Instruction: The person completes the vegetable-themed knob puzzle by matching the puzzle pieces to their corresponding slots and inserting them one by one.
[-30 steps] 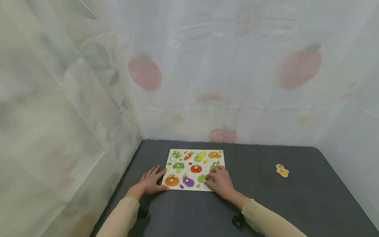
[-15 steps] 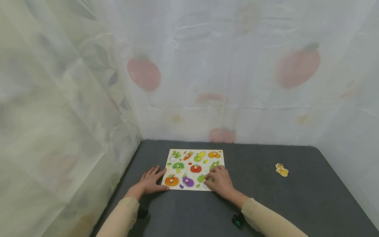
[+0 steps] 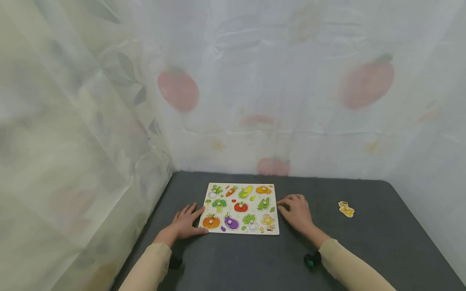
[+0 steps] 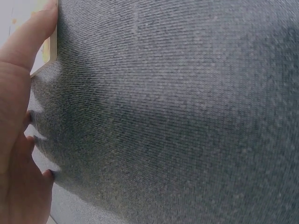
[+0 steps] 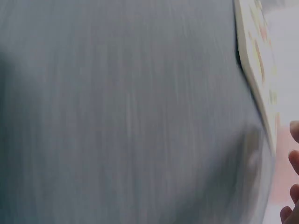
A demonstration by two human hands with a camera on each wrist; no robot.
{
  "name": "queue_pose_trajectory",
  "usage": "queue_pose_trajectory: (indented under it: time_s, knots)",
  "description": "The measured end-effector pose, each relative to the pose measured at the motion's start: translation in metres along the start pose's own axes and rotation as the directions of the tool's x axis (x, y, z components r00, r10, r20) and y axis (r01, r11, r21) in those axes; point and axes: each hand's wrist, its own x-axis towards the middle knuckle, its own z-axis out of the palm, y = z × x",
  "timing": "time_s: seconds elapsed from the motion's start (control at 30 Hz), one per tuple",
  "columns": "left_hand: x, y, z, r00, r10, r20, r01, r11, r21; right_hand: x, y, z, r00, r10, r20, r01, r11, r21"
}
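Observation:
A white vegetable peg puzzle board point(image 3: 253, 210) lies flat on the dark table, with several knobbed pieces in its cut-outs, among them a pumpkin point(image 3: 211, 221), an eggplant point(image 3: 231, 222) and a tomato point(image 3: 241, 207). My left hand point(image 3: 185, 224) rests at the board's left side, fingers spread and thumb on the near left corner. In the left wrist view that thumb point(image 4: 28, 39) lies along the board's edge. Just off the board's right edge is my right hand point(image 3: 297, 212), holding nothing. Its fingertips point(image 5: 294, 161) show at the border of the right wrist view. A yellow mushroom picture point(image 3: 268, 219) fills the near right corner.
A loose yellow cut-out puzzle piece point(image 3: 346, 209) lies on the dark table point(image 3: 371, 242) to the right. Pale printed curtains point(image 3: 309, 141) hang behind the table and along both sides.
My right hand has left the board's near right part and shifted right, uncovering the pea pod, the leafy vegetable piece and the mushroom picture. My left hand has stayed in place.

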Motion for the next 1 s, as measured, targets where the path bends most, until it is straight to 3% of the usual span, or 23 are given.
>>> queue_pose_trajectory:
  time_s: [0.23, 0.53, 0.77, 1.0]
  knots:
    - [0.0, 0.001, -0.003, 1.0, 0.003, 0.005, -0.003, 1.0, 0.006, -0.004, 0.06, -0.05, 0.994, 0.087, -0.073, -0.092, 0.994, -0.062]
    - [-0.003, 0.004, -0.005, 1.0, -0.001, 0.01, 0.001, 1.0, 0.018, -0.031, 0.114, -0.098, 0.975, 0.203, -0.086, -0.212, 0.97, -0.119]
    - [-0.004, 0.003, -0.006, 1.0, 0.017, 0.005, -0.017, 1.0, 0.0, -0.046, 0.135, -0.117, 0.962, 0.264, -0.061, -0.27, 0.953, -0.136]
    - [0.004, -0.008, 0.007, 1.0, 0.021, -0.019, -0.021, 1.0, 0.008, -0.054, 0.143, -0.124, 0.955, 0.296, -0.027, -0.297, 0.944, -0.141]
